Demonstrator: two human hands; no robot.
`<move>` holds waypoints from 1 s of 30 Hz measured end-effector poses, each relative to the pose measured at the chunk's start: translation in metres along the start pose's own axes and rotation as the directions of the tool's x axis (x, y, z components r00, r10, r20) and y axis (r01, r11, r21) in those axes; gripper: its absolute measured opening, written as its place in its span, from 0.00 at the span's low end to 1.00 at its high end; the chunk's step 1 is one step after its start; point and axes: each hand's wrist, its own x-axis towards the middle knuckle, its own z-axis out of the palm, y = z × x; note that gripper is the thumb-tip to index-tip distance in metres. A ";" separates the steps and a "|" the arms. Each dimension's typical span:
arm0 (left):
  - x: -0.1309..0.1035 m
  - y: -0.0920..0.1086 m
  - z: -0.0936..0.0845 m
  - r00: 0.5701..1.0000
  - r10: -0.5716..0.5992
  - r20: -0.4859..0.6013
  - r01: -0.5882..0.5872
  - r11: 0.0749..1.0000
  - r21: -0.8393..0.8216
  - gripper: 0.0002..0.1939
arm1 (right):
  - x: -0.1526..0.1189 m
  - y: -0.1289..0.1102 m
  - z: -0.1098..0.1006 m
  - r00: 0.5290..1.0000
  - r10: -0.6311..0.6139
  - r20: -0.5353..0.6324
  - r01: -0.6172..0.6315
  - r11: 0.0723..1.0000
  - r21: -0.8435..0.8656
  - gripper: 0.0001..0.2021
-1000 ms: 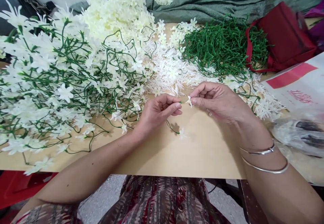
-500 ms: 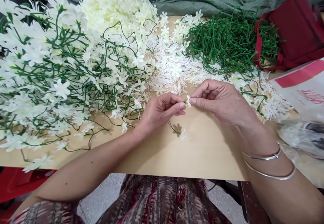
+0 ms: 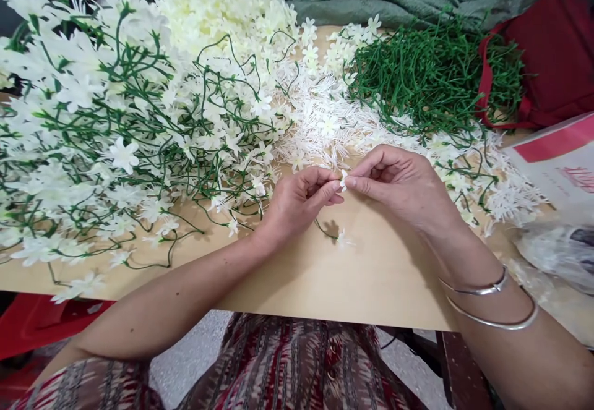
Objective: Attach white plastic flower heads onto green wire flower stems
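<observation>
Between my two hands is a small white artificial flower (image 3: 343,179). My right hand (image 3: 408,190) is closed, with thumb and forefinger pinching one side of the blossom. Right up against its other side, my left hand (image 3: 297,206) pinches a green stem mostly hidden by the fingers. Below the left fingers a thin green stem (image 3: 325,232) hangs out, ending in another white blossom (image 3: 343,239) low over the table. Whether this joins the pinched part cannot be seen.
Finished-looking white flowers on green stems (image 3: 139,150) cover the table's left side. Behind lie loose petals (image 3: 223,14), white stamen threads (image 3: 320,110) and a green stem heap (image 3: 427,76). A red bag (image 3: 557,57), a printed white bag (image 3: 557,169) and clear plastic (image 3: 552,249) are at right.
My fingertips have drawn closer together around the blossom, and the green bit beside it is now covered. The whole view has shifted slightly.
</observation>
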 end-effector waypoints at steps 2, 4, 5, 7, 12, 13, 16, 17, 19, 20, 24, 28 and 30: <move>0.001 0.000 0.000 1.000 0.000 0.020 0.000 1.000 -0.012 0.13 | 0.001 -0.001 -0.001 1.000 0.010 -0.016 -0.009 1.000 0.015 0.12; 0.001 0.000 0.000 1.000 -0.021 0.018 0.022 0.999 -0.043 0.14 | 0.002 -0.003 -0.002 0.999 0.033 -0.022 -0.032 0.999 0.035 0.13; 0.001 0.001 0.001 0.999 -0.038 0.010 0.038 0.997 -0.060 0.14 | 0.003 -0.004 -0.002 0.999 0.049 -0.019 -0.048 0.998 0.043 0.14; 0.001 0.002 0.001 0.997 -0.071 -0.007 0.070 0.994 -0.086 0.13 | 0.004 -0.007 -0.002 0.997 0.079 -0.004 -0.078 0.996 0.051 0.15; 0.000 0.005 0.002 0.995 -0.098 -0.008 0.097 0.991 -0.089 0.11 | 0.004 -0.009 -0.002 0.994 0.110 0.023 -0.111 0.991 0.074 0.16; 0.000 0.005 0.002 0.995 -0.099 -0.011 0.098 0.991 -0.091 0.11 | 0.004 -0.008 -0.002 0.994 0.111 0.013 -0.112 0.991 0.072 0.16; 0.000 0.006 0.003 0.994 -0.109 -0.028 0.106 0.990 -0.098 0.12 | 0.004 -0.006 -0.002 0.994 0.107 -0.015 -0.106 0.993 0.058 0.15; 0.000 0.006 0.003 0.993 -0.111 -0.030 0.108 0.989 -0.101 0.12 | 0.003 -0.005 -0.002 0.994 0.106 -0.016 -0.105 0.993 0.058 0.15; 0.000 0.006 0.003 0.993 -0.110 -0.030 0.106 0.988 -0.108 0.11 | 0.003 -0.005 -0.002 0.994 0.105 -0.011 -0.104 0.993 0.060 0.15; 0.001 0.006 0.003 0.994 -0.108 -0.030 0.104 0.988 -0.111 0.10 | 0.003 -0.005 -0.002 0.994 0.109 -0.008 -0.108 0.992 0.066 0.15; 0.001 0.006 0.004 0.994 -0.104 -0.043 0.098 0.987 -0.126 0.06 | 0.002 -0.007 -0.001 0.992 0.120 -0.037 -0.116 0.987 0.111 0.17; 0.002 0.007 0.003 0.996 -0.084 -0.027 0.080 0.990 -0.118 0.05 | 0.002 -0.007 -0.002 0.993 0.111 -0.045 -0.105 0.986 0.130 0.18; 0.002 0.007 0.003 0.997 -0.074 -0.015 0.072 0.991 -0.116 0.05 | 0.001 -0.008 -0.001 0.992 0.120 -0.023 -0.117 0.987 0.114 0.17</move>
